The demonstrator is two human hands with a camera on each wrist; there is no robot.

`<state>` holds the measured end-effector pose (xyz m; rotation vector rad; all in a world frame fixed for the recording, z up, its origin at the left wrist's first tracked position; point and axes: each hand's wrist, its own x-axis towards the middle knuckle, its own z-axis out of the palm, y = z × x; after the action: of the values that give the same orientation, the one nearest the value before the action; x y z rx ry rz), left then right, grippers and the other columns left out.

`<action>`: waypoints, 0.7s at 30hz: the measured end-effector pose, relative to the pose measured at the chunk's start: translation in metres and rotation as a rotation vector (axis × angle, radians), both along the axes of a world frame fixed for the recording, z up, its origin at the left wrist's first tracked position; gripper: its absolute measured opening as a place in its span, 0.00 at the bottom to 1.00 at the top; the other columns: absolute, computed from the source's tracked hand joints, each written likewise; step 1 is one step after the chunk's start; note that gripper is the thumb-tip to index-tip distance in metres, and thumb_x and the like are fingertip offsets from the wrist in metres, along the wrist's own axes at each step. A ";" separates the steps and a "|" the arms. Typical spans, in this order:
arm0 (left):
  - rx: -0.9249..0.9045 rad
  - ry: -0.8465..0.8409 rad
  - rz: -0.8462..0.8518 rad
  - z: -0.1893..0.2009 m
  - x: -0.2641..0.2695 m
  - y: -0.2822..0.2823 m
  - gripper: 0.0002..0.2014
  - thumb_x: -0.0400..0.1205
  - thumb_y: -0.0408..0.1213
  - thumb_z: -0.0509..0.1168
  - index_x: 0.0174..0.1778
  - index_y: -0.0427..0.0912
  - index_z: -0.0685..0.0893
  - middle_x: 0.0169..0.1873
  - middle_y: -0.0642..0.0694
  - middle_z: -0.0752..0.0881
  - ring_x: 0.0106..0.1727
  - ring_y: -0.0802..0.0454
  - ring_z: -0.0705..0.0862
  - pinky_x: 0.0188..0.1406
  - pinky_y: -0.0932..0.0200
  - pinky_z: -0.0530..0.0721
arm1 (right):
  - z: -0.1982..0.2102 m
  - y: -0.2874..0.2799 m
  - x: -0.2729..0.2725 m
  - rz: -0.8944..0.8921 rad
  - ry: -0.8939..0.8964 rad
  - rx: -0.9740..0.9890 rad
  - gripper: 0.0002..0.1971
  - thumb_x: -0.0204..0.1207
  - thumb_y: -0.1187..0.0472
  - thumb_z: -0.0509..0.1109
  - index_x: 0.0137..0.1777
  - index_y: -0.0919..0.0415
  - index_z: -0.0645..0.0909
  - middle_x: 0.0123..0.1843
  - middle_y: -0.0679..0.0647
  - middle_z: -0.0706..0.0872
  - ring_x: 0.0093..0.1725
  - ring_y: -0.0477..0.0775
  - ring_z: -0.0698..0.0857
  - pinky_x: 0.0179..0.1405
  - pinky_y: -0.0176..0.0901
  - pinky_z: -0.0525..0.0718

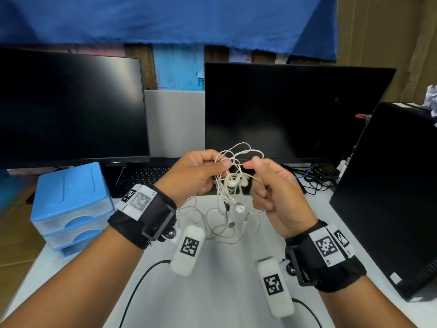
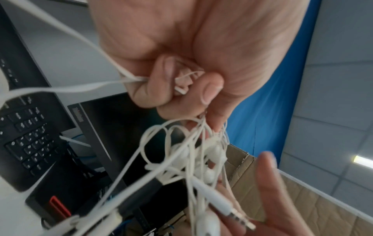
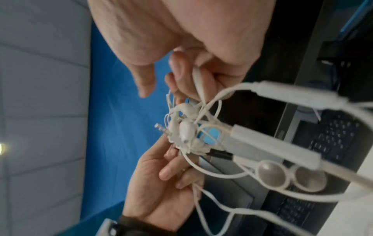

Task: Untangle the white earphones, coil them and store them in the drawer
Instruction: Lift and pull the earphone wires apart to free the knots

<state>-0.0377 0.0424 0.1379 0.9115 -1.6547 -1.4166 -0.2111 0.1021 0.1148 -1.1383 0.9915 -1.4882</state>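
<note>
Earphones [image 1: 233,183]: white tangle, held up above tabletop [image 1: 212,292] between both hands, before the right monitor [image 1: 290,110]; some loops trailing on the tabletop.
Left hand [image 1: 191,176]: grip pinched on cord at thumb and forefinger.
Right hand [image 1: 276,192]: grip pinched on cord, other fingers curled.
Drawers [image 1: 68,207]: blue, shut, at left, well apart from tangle.
Keyboard [image 1: 144,176]: behind hands.

Both hands up in front, left hand [image 1: 192,172] and right hand [image 1: 274,190] each pinching cord, fingers curled, wrists close together.
</note>
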 end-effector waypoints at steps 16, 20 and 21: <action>-0.226 -0.376 0.205 -0.022 0.008 -0.003 0.26 0.83 0.51 0.65 0.30 0.30 0.82 0.28 0.48 0.73 0.27 0.54 0.70 0.33 0.61 0.69 | -0.036 -0.007 -0.030 -0.470 1.360 0.244 0.06 0.82 0.57 0.62 0.54 0.50 0.80 0.45 0.50 0.87 0.46 0.57 0.85 0.43 0.47 0.82; -0.174 -0.400 -0.031 0.004 0.002 0.009 0.15 0.82 0.51 0.67 0.37 0.48 0.93 0.26 0.52 0.84 0.31 0.58 0.80 0.33 0.69 0.78 | -0.028 0.001 -0.011 -0.348 0.838 -0.180 0.16 0.73 0.44 0.76 0.58 0.49 0.83 0.53 0.41 0.87 0.56 0.40 0.85 0.57 0.36 0.82; -0.166 -0.418 -0.104 0.010 -0.001 0.011 0.12 0.82 0.48 0.69 0.42 0.46 0.93 0.28 0.54 0.87 0.32 0.61 0.83 0.36 0.71 0.82 | -0.024 0.004 0.000 -0.218 0.712 -0.195 0.23 0.69 0.43 0.79 0.62 0.48 0.81 0.55 0.41 0.88 0.58 0.38 0.85 0.59 0.31 0.81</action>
<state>-0.0387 0.0530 0.1480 1.0910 -2.1211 -1.1860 -0.2113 0.1062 0.0907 -1.8149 1.5072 -1.3839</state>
